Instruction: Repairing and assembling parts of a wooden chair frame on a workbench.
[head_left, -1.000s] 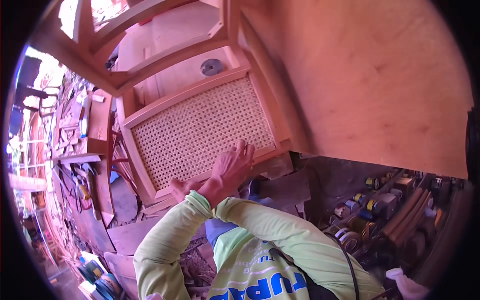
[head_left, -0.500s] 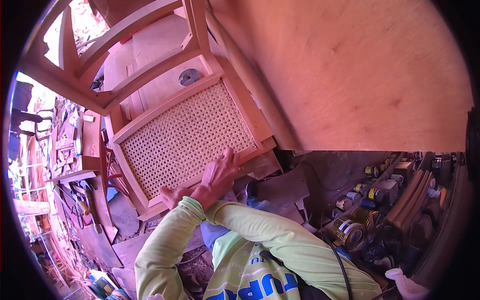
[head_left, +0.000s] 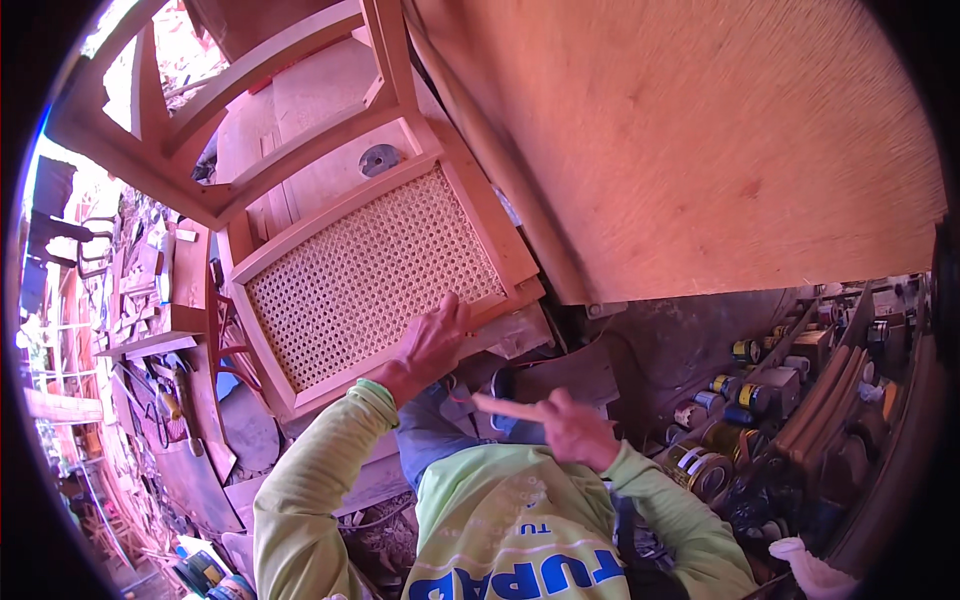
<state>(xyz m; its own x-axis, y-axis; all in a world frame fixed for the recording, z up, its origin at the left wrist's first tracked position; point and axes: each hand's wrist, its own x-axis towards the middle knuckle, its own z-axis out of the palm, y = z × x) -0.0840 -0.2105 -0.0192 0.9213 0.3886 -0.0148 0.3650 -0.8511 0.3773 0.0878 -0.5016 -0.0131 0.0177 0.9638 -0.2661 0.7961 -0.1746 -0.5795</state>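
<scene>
A wooden chair frame (head_left: 300, 163) with a woven cane seat panel (head_left: 370, 270) lies in front of me, its curved back slats toward the far left. My left hand (head_left: 432, 342) rests on the near edge of the seat, fingers stretched over the wooden rim (head_left: 355, 375) and the cane; the thumb is partly hidden. Nothing shows in that hand. My right hand (head_left: 580, 430) is off to the right, apart from the chair and in front of my body. It is closed round a thin, flat wooden stick (head_left: 507, 407) that points left.
A grey disc (head_left: 379, 159) lies on the work surface behind the seat. A large plywood panel (head_left: 690, 150) stands close on the right. Several cans (head_left: 700, 467) and wood pieces fill the lower right. Hand tools (head_left: 170, 400) hang at the left.
My right hand has left the seat's near-left corner, uncrossed from over my left arm, and moved right; the wooden stick now shows in it. My left hand stays on the near rim.
</scene>
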